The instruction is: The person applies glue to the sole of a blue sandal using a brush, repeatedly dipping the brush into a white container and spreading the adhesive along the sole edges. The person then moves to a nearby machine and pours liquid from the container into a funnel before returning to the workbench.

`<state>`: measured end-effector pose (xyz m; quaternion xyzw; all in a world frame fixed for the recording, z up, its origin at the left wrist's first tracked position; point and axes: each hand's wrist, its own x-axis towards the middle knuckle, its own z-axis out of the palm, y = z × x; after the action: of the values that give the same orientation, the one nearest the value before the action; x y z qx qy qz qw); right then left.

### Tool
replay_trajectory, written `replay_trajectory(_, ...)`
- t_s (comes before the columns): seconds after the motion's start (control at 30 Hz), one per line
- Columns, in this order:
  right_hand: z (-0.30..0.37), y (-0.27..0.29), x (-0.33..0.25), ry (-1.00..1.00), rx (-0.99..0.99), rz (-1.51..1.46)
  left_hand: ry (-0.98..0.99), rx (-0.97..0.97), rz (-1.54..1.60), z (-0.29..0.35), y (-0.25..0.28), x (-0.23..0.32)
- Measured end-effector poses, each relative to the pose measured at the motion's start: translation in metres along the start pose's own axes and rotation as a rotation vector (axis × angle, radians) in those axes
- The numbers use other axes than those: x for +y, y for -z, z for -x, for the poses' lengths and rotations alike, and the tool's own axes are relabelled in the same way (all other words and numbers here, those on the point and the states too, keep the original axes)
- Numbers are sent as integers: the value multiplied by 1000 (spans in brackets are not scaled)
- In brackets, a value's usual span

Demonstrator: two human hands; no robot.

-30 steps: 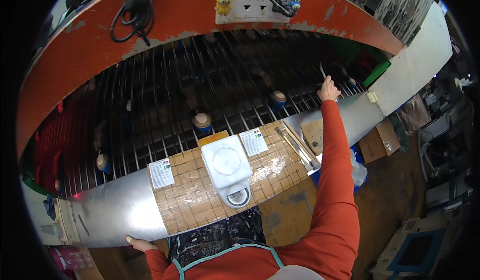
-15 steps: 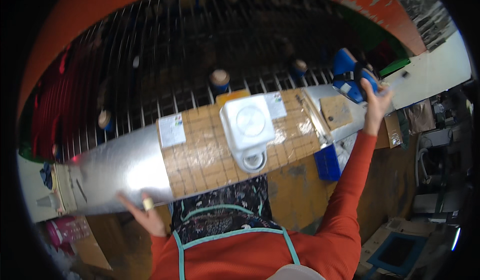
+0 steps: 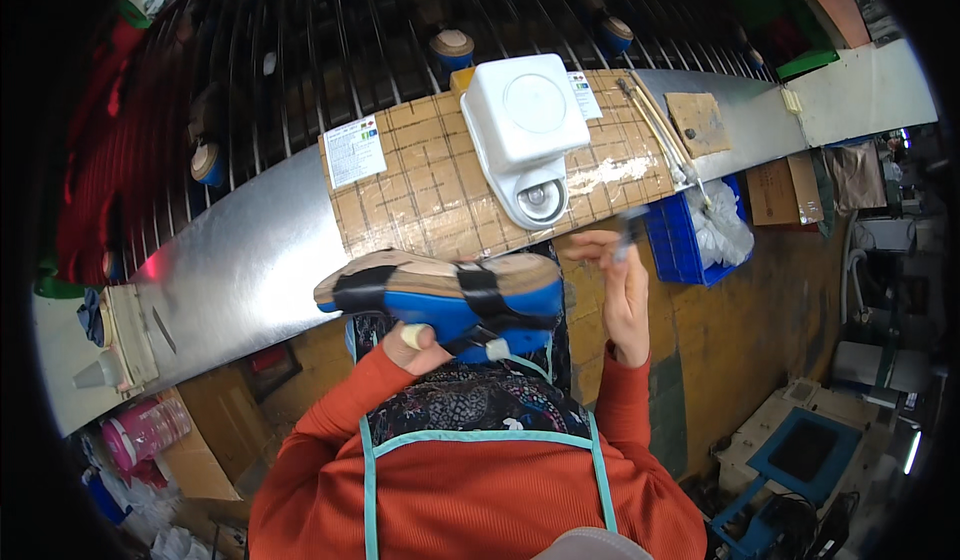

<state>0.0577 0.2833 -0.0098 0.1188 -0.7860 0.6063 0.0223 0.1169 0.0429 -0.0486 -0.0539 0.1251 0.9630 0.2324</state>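
In front of my apron, my left hand [image 3: 418, 348] grips a sandal [image 3: 400, 305] on a blue shoe last. Black straps cross the last, and the sandal's tan sole faces up and away from me. A pale wrap covers my left thumb; the other fingers are hidden behind the last. To the right of the sandal and apart from it, my right hand [image 3: 622, 295] pinches a thin pale stick with a dark tip [image 3: 632, 225], smeared by motion. Beyond them, a white dispenser [image 3: 530, 120] with a small round cup at its front stands on a cardboard-covered part of the bench.
The metal bench [image 3: 250, 260] runs across ahead of me. Behind it lies a rack of metal rods [image 3: 330, 40] with several blue lasts. Thin brushes [image 3: 660, 135] lie right of the dispenser. A blue crate [image 3: 680, 240] with plastic bags hangs below the bench's right side.
The sandal on its blue last has come from the far right to in front of me, passing from my right hand to my left. My right hand has moved back, keeping the thin stick.
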Motion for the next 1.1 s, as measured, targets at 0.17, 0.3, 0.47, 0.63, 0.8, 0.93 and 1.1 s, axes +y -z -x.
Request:
replay_trajectory(0.17, -4, 16, 34, 171, 137, 927, -503, 39, -409, 20, 8, 39)
replay_trajectory(0.3, -29, 8, 56, 406, 262, 1050, -1112, 92, -688, 32, -6, 67)
replay_trajectory(0.47, -47, -4, 69, 562, 321, 1130, -1206, -57, -488, 46, -4, 85)
replay_trajectory(0.63, -44, -6, 61, 492, 239, 1204, -1048, -354, -371, 57, 21, 94)
replay_trajectory(0.8, -43, -6, 52, 378, 198, 1146, -975, -391, -371, 57, 36, 90)
replay_trajectory(0.93, -45, -19, 42, 358, 295, 1116, -1025, -135, -428, 53, 41, 83)
replay_trajectory(1.1, -71, -45, 32, 458, 344, 590, -975, 17, -451, 52, 45, 72)
